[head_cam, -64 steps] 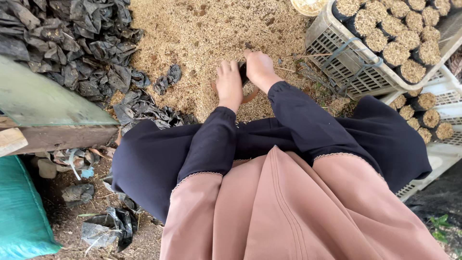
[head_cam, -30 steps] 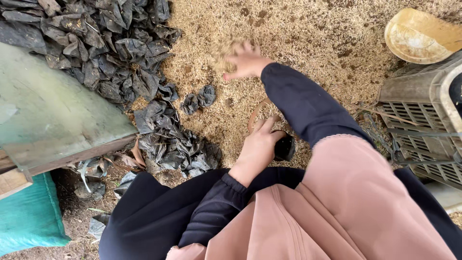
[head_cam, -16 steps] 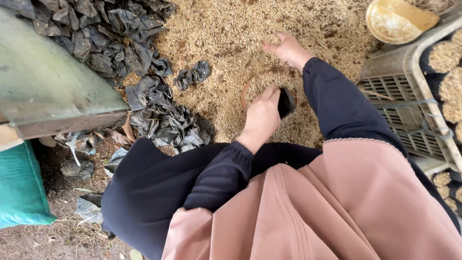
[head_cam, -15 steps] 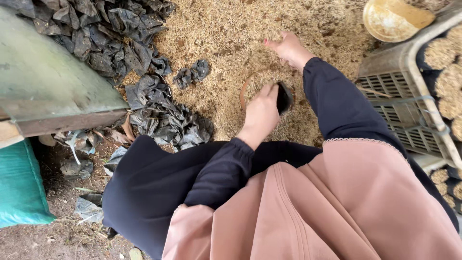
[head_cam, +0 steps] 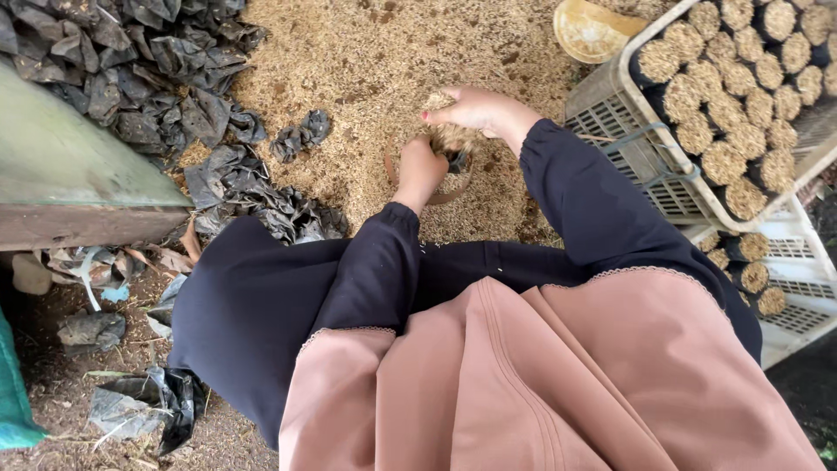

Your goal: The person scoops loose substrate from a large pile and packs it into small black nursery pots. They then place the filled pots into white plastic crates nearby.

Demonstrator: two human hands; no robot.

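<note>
Over the heap of husk point(head_cam: 366, 70), seen from my head camera, my right hand point(head_cam: 478, 109) is cupped around a clump of the husk, fingers curled down on it. Just below, my left hand point(head_cam: 421, 167) grips a small black bag point(head_cam: 457, 160) by its mouth, holding it upright on the heap right under the clump. To my left lies a pile of empty black bags point(head_cam: 157, 61). To my right stands a white crate point(head_cam: 645, 166) packed with filled bags, with a yellow scoop point(head_cam: 593, 30) beside it.
</note>
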